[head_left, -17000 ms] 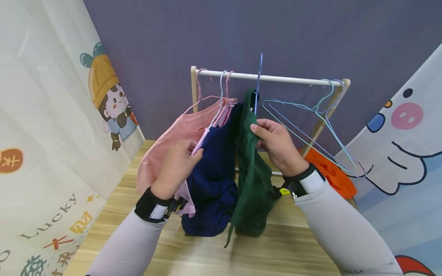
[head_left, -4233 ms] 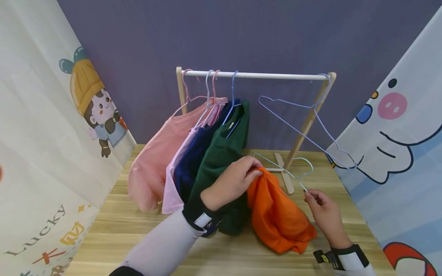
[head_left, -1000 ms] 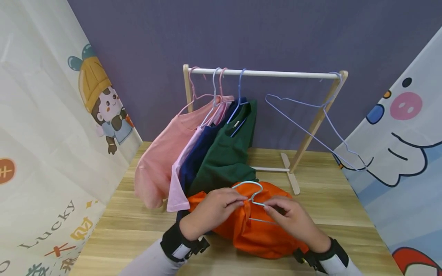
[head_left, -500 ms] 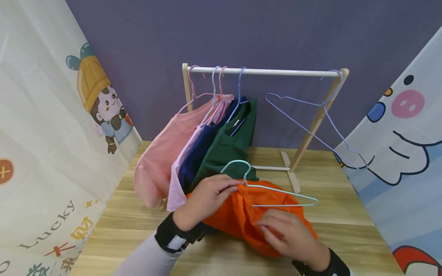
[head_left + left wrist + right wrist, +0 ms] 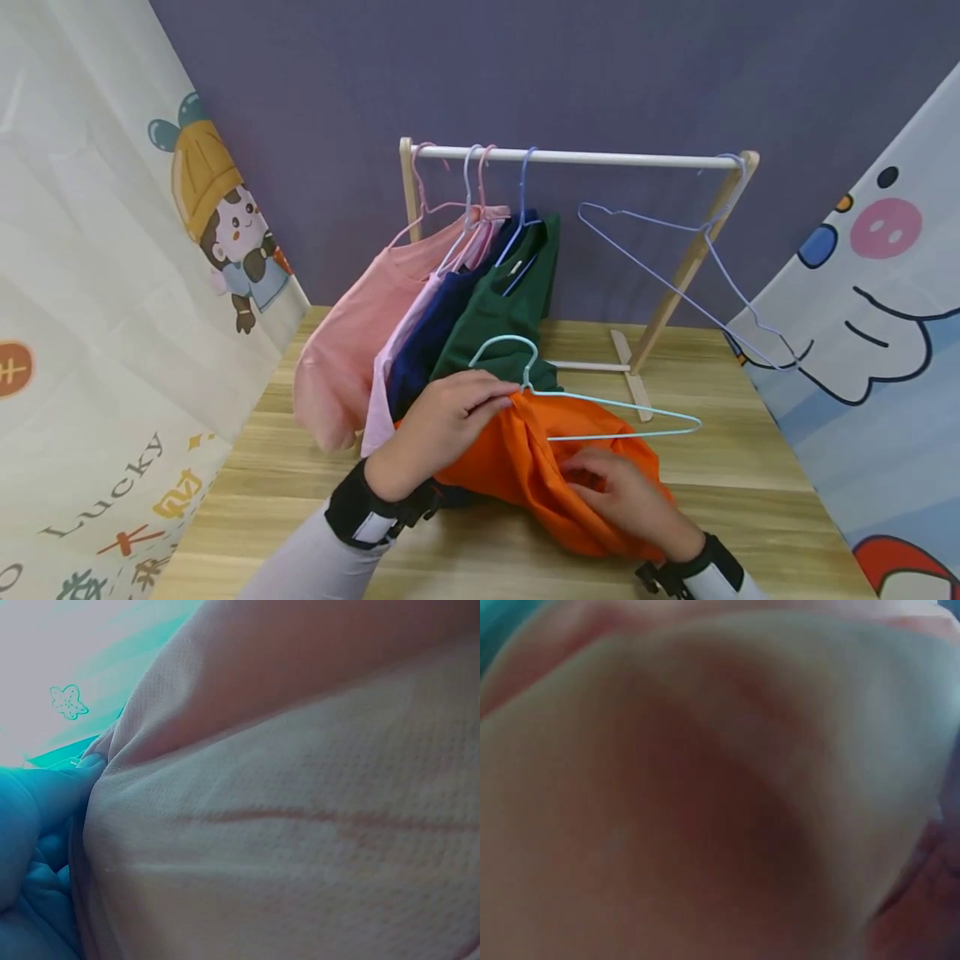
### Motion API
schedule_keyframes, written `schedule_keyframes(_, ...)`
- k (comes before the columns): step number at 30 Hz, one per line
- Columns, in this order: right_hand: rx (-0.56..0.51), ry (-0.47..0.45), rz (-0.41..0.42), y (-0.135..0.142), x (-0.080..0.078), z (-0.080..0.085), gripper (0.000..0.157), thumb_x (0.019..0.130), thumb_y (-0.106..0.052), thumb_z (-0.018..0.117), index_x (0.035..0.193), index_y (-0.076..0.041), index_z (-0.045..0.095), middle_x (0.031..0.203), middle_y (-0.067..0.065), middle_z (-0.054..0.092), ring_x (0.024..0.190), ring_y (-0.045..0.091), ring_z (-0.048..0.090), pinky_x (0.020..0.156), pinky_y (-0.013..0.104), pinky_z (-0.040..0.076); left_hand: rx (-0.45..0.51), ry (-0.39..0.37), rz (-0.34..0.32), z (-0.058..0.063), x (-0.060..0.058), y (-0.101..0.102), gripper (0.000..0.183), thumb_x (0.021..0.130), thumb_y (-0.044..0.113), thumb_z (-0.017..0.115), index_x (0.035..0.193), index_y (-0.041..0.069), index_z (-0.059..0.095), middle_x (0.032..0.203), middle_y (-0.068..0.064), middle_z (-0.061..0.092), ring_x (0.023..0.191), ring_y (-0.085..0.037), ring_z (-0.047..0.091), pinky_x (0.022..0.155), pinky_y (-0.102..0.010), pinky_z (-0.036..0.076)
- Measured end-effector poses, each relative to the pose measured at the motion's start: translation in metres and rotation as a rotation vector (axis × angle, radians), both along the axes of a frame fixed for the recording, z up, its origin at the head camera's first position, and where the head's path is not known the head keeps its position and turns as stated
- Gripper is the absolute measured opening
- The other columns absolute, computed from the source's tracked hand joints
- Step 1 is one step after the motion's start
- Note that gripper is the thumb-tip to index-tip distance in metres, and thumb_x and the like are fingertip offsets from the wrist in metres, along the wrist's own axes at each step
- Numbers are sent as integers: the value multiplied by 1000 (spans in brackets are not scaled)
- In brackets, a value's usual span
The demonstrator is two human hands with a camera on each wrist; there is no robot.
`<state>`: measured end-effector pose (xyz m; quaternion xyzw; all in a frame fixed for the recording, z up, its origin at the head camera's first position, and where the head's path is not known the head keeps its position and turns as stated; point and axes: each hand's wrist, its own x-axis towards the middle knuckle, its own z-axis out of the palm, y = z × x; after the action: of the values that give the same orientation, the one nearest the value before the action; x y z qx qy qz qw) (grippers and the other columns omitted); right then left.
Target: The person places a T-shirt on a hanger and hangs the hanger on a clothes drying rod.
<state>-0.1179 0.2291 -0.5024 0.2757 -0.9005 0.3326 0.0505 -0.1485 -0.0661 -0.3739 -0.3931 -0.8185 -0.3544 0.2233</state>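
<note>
An orange shirt lies bunched at the front of the table. A light turquoise hanger has its left part hidden in the shirt, while its right arm sticks out over the cloth. My left hand pinches the shirt at the neckline, right beside the base of the hanger's hook. In the left wrist view, the thumb of the left hand presses the folded cloth. Lower down, my right hand holds the front of the shirt with curled fingers, below the hanger's bottom bar. The right wrist view is mostly blurred cloth.
Behind stands a garment rack with a white rail. At its left hang a pink shirt, a lilac shirt, a navy garment and a green shirt. A bare lavender hanger hangs at the right end.
Within the last second my right hand has left the hanger for the shirt's front. The hanger's right arm has come out and risen slightly. Earlier, the green shirt was hung on the rail.
</note>
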Motion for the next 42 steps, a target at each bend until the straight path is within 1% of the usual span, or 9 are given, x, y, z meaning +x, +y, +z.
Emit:
schedule_keyframes(6,76,-69,102,-5,0,-16,25,94,-24,77,120,-25,74,115,-13,71,105,10,65,96,37,56,0,22,2,0,1,0,22,94,11,76,115,12,80,101,2,78,97,-12,72,95,-26,58)
schedule_keyframes(11,101,-120,169,-15,2,-33,16,97,-28,74,113,-24,75,104,-17,67,95,3,60,88,30,55,5,12,-2,0,3,1,22,94,10,76,116,12,79,102,2,78,97,-11,72,95,-25,58)
schedule_keyframes(17,108,-198,117,-30,5,-45,4,98,-25,73,101,-25,75,93,-18,61,84,-3,54,77,24,53,7,-4,-5,-2,4,2,22,94,10,76,116,13,80,104,2,78,99,-11,72,96,-25,58)
schedule_keyframes(19,94,-242,73,-35,6,-48,7,100,-28,70,104,-25,74,95,-18,62,84,-3,54,78,25,54,4,-14,-8,-3,3,3,22,95,10,75,116,13,79,104,2,78,100,-11,72,96,-25,57)
schedule_keyframes(23,-61,-348,-5,-41,11,-49,27,104,-37,63,124,-21,69,112,-9,67,97,4,60,88,26,55,6,-29,-13,-4,3,3,23,95,9,75,117,12,79,104,2,78,99,-12,72,96,-25,58)
schedule_keyframes(27,-273,-431,-45,-48,13,-47,46,97,-36,73,137,-15,62,119,0,69,100,8,64,88,24,57,13,-26,-10,-3,2,3,24,95,9,75,118,12,79,104,2,78,98,-12,72,95,-26,58)
schedule_keyframes(34,-383,-410,-141,-56,11,-41,8,96,-27,76,100,-19,76,95,-4,72,87,7,62,80,22,53,20,-14,-7,-4,1,1,22,96,10,74,117,11,79,104,1,78,98,-12,72,96,-25,58)
schedule_keyframes(37,-442,-441,-224,-51,10,-33,6,94,-20,78,94,-15,75,87,-4,69,79,8,60,70,21,52,35,-12,5,-4,0,-2,22,95,10,74,116,11,79,103,1,78,98,-11,73,96,-26,58)
schedule_keyframes(42,-603,-419,-347,-36,6,-19,8,90,-2,76,88,-1,69,75,-6,61,68,6,58,60,21,50,57,-18,28,-5,-3,-7,20,96,11,73,116,11,79,104,1,78,98,-11,73,96,-27,58)
